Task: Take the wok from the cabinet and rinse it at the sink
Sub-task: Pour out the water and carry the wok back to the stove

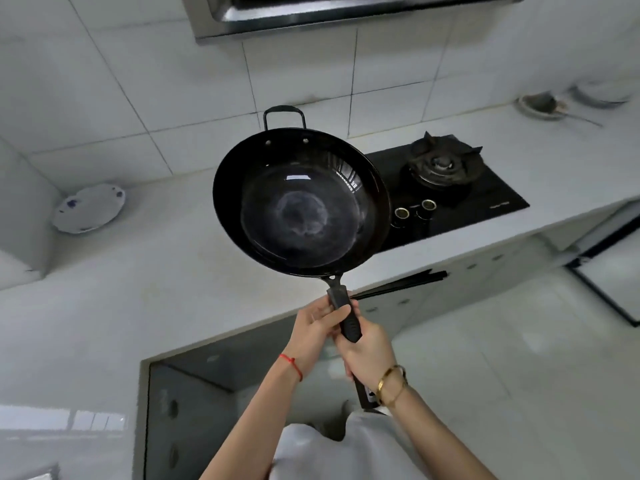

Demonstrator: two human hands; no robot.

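Carrying step: left hand [317, 329] and right hand [367, 351] both grip the long handle of the wok [299, 202], held aloft ahead of them above the countertop [138, 271]; no sink visible, so next comes locating it.

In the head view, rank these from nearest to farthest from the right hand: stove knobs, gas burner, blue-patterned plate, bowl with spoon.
1. Stove knobs, just above the right hand, on the hob's front edge.
2. Gas burner, behind the knobs.
3. Bowl with spoon and blue-patterned plate, far right and far left: too close to call.
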